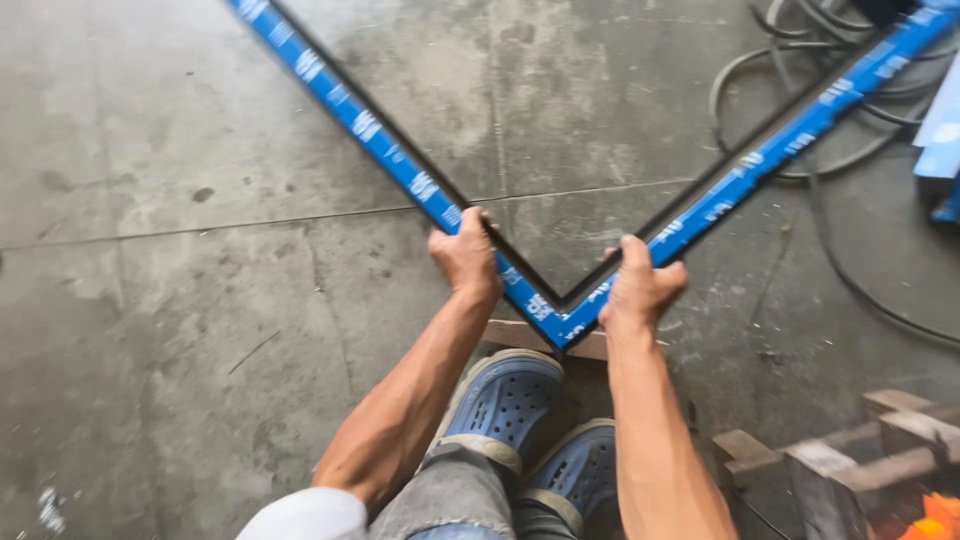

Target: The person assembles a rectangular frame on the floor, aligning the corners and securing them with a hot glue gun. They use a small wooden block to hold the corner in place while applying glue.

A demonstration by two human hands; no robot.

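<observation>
A grey concrete floor (200,300) fills the view, stained and crossed by thin joint lines. Over it stands a large frame (560,310) wrapped in blue film with a dark inner edge; only its corner shows, pointing toward the person, with one bar running up to the top left and the other up to the top right. The corner tip sits on or just above a pale wooden block (515,335) lying on the floor in front of the feet. Black cables (790,100) coil on the floor at the upper right, under the right-hand bar. At the lower right stands a rough wooden stand (860,450) of blocks and slats. Two blue perforated clogs (505,405) are planted side by side just behind the corner, below grey trouser legs. Both bare forearms reach forward, nearly straight. The left hand (465,255) is closed around the left bar just above the corner, knuckles toward the camera. The right hand (640,285) wraps the right bar close to the corner, thumb pointing up along it
</observation>
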